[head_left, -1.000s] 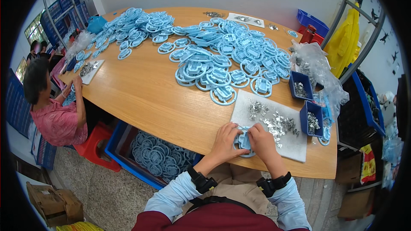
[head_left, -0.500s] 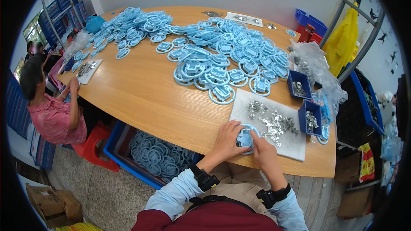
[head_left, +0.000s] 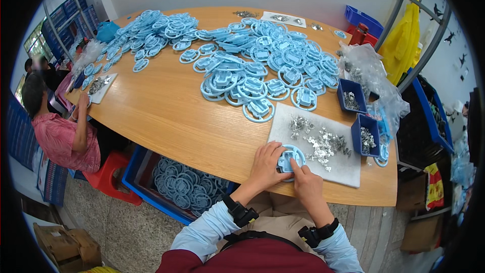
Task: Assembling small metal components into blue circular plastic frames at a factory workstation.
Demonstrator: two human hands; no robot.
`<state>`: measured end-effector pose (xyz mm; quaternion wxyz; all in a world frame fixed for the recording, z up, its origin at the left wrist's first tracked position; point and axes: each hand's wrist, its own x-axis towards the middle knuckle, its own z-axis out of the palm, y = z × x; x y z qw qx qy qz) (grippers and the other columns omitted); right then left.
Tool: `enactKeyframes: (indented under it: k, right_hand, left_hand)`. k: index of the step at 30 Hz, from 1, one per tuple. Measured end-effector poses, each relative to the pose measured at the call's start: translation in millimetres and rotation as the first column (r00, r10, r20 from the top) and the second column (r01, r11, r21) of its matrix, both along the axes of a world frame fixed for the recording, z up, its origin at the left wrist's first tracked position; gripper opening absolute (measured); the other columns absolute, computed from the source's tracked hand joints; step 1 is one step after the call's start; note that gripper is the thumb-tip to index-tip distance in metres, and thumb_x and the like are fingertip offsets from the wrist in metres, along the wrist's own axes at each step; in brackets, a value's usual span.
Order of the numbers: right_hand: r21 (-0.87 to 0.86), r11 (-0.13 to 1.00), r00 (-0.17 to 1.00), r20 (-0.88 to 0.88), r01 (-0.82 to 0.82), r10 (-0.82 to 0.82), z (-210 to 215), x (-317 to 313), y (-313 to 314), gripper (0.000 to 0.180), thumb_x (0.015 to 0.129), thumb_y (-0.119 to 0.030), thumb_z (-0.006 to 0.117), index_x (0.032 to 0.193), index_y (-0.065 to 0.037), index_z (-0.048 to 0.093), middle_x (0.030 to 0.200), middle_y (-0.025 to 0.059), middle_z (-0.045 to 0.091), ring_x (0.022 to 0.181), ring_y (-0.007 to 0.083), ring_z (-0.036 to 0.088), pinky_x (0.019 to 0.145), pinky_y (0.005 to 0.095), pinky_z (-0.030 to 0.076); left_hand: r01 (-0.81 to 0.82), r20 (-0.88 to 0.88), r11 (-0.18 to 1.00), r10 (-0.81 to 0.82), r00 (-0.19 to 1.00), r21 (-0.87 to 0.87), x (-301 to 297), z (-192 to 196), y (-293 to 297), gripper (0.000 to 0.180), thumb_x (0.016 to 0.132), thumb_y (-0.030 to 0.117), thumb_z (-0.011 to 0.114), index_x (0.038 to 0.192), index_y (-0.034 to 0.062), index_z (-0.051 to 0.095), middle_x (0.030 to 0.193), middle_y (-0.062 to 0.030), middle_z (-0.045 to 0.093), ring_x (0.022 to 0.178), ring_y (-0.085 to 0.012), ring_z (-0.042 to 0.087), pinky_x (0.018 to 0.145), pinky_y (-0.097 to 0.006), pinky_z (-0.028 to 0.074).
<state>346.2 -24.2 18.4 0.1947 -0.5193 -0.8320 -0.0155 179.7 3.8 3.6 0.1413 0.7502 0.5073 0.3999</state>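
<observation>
A light-blue plastic ring part point(head_left: 286, 157) with a boxy centre is held over the table's near edge, beside a white board. My left hand point(head_left: 264, 165) grips it from the left, its thumb along the lower rim. From the right, my right hand point(head_left: 307, 186) has its fingers curled in and a fingertip pressed on the part's centre. Whether a small piece lies under that fingertip is hidden. Small shiny metal clips point(head_left: 323, 146) are scattered on the white board point(head_left: 339, 174), close to my right hand.
Piled blue ring parts point(head_left: 257, 88) cover the far table. Two navy bins point(head_left: 365, 152) of metal pieces stand right of the board. A large blue crate point(head_left: 136, 172) of ring parts sits below the table's edge. A person in pink point(head_left: 68, 139) works at the left.
My right fingertip has moved from the ring's right rim inward onto its centre. My left hand keeps its grip. The co-worker's arm has shifted slightly.
</observation>
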Motion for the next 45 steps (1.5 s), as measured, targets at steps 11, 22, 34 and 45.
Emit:
enactKeyframes:
  k: [11, 22, 34, 45]
  right_hand:
    - [0.038, 0.999, 0.998, 0.054, -0.017, 0.015, 5.7, -5.7, 0.3, 0.049, 0.074, -0.008, 0.058, 0.122, -0.011, 0.055, 0.076, 0.0050, 0.054, 0.058, 0.0208, 0.061, 0.050, 0.0322, 0.047]
    - [0.088, 0.995, 0.998, 0.054, -0.039, 0.035, 7.0, -1.7, 0.4, 0.048, 0.072, -0.007, 0.056, 0.120, -0.009, 0.056, 0.075, 0.0041, 0.053, 0.056, 0.0190, 0.058, 0.050, 0.0305, 0.047]
    - [0.042, 0.998, 0.883, 0.469, -0.041, 0.017, 17.3, -26.7, -1.6, 0.040, 0.079, -0.012, 0.051, 0.118, -0.003, 0.057, 0.072, 0.0040, 0.054, 0.056, 0.0178, 0.061, 0.051, 0.0301, 0.049]
    - [-0.600, 0.728, 0.412, -0.787, -0.331, -0.460, 27.1, 30.4, 8.4, 0.016, 0.089, -0.011, 0.055, 0.097, 0.001, 0.060, 0.073, -0.0057, 0.054, 0.055, 0.0012, 0.043, 0.045, 0.0190, 0.030]
  left_hand:
    - [0.000, 0.000, 1.000, 0.000, 1.000, -0.015, -1.2, 1.7, 0.7, 0.064, 0.059, 0.032, 0.079, 0.112, 0.0046, 0.054, 0.122, -0.0131, 0.050, 0.118, -0.0305, 0.043, 0.100, -0.043, 0.030]
    - [-0.003, 0.015, 1.000, 0.003, 1.000, -0.021, -0.4, 4.6, 0.5, 0.063, 0.059, 0.032, 0.079, 0.111, 0.0048, 0.055, 0.120, -0.0124, 0.050, 0.114, -0.0314, 0.045, 0.098, -0.042, 0.032]
    - [-0.027, 0.007, 0.996, 0.027, 1.000, 0.083, 2.7, -11.4, 9.0, 0.057, 0.058, 0.024, 0.076, 0.108, 0.0053, 0.055, 0.117, -0.0140, 0.050, 0.111, -0.0331, 0.047, 0.095, -0.043, 0.034]
    - [0.144, 0.520, 0.987, -0.158, 0.839, 0.068, 21.1, 10.8, -42.8, 0.079, 0.059, 0.023, 0.083, 0.123, 0.0012, 0.042, 0.126, -0.0252, 0.041, 0.124, -0.0374, 0.038, 0.098, -0.043, 0.038]
